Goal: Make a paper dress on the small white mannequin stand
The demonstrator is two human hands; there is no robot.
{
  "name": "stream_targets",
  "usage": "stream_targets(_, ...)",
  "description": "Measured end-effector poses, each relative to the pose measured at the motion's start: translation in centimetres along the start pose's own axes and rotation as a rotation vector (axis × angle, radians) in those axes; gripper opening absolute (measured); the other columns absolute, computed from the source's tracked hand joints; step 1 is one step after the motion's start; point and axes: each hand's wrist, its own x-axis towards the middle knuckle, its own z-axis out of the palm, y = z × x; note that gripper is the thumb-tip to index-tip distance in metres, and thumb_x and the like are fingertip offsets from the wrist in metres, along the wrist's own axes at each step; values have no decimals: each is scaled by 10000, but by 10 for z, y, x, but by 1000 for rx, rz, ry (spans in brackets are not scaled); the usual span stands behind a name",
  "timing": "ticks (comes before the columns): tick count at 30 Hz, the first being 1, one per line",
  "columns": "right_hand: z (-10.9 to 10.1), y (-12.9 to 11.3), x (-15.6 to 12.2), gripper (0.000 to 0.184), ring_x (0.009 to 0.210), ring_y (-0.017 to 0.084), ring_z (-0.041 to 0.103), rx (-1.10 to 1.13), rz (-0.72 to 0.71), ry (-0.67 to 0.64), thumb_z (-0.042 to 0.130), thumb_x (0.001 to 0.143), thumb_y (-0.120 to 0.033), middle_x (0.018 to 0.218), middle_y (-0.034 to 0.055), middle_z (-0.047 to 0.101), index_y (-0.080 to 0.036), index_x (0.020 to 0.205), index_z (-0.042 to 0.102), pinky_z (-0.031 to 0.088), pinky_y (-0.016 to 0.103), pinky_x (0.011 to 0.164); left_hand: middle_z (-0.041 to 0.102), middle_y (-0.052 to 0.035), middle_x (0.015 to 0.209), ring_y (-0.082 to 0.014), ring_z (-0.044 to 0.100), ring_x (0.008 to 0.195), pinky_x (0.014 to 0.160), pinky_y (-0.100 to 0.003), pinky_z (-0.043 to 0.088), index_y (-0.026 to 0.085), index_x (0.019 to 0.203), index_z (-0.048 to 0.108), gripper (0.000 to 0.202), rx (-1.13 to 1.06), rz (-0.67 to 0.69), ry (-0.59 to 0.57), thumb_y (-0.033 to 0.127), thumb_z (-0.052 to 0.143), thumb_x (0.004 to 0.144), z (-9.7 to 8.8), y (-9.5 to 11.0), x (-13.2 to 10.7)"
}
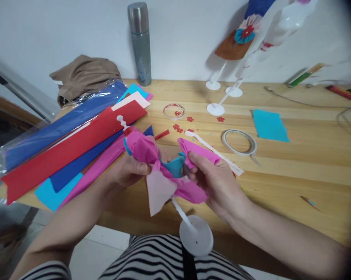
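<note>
My left hand [134, 168] is wrapped round a small figure dressed in pink crepe paper [143, 147], tilted to the left. A white knobbed tip and a red band show at its upper end. From its lower end a white stem runs to a round white base [196, 235] near my lap. Pale pink and teal paper flaps hang from its middle. Between thumb and fingers, my right hand [206, 171] pinches a folded bright pink crepe strip [193, 151] beside the teal flap. Some right fingertips are hidden behind paper.
Coloured crepe sheets [76, 146] lie at left, near a brown cloth [86, 74] and a steel flask [141, 46]. Red paper flowers [190, 119], tape rolls [239, 142], a blue paper piece [270, 125] and white stands [215, 109] occupy the table. A cable [306, 104] crosses the back right.
</note>
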Motion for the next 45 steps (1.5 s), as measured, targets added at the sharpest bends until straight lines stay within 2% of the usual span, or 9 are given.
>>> stream_targets(5,-11,-14,11,442,464,103,453,-103,-126,-7,908,612,-545,502,-34,537,-233,538,604,397,263,468,586,29,697,-170,632,758,776,-299,533,225,843,659,413,-29,81,4,404,936,595,-8,-2,-2)
stream_targets(9,-37,-39,42,382,546,158,522,-731,-528,-32,771,792,-530,576,7,614,-238,581,647,406,312,556,637,17,751,-178,653,779,759,-295,545,230,855,656,408,-24,48,32,421,930,621,-12,-4,-3)
stream_targets(12,-57,-51,66,300,493,137,374,-1055,-664,64,836,756,-350,504,-18,484,-246,571,624,235,318,532,628,13,740,-187,658,766,675,-277,523,221,858,645,419,-18,35,42,413,929,619,-11,-3,-3)
stream_targets(16,-68,-49,75,64,512,178,479,-1625,-746,-102,722,853,-210,688,78,696,-253,869,766,215,342,551,626,17,754,-188,659,807,716,-287,536,222,846,642,416,-39,7,79,377,942,603,-12,-2,-3)
stream_targets(21,-66,-43,67,387,643,292,674,-1828,-688,-270,653,872,-180,894,160,791,-213,1250,730,295,357,563,630,26,729,-183,655,782,763,-303,544,223,823,638,431,-49,-29,129,388,957,585,-11,-3,-3)
stream_targets(27,-64,-42,68,564,816,317,705,-1702,-734,-283,736,856,-416,1165,183,751,-238,1384,647,400,365,606,653,20,705,-167,651,697,703,-278,507,214,820,670,359,-8,26,82,391,926,640,-8,-3,-1)
stream_targets(35,-50,-49,68,236,603,160,530,-1216,-670,-150,808,709,-225,680,-10,610,-235,673,575,367,297,614,708,-11,748,-184,662,713,667,-277,489,209,814,686,392,-12,-9,74,425,938,604,-7,-1,0)
stream_targets(41,-51,-49,63,85,528,124,459,-991,-602,-215,712,802,-313,682,-25,627,-237,828,685,351,287,552,700,-14,773,-214,682,795,730,-311,514,205,823,697,390,13,-31,88,449,919,614,-5,0,-2)
stream_targets(45,-52,-50,65,260,635,168,588,-936,-669,-297,723,804,-377,759,49,685,-222,603,668,429,316,607,690,-15,758,-216,667,769,716,-323,506,205,811,678,402,24,-26,91,470,908,615,-6,-1,-1)
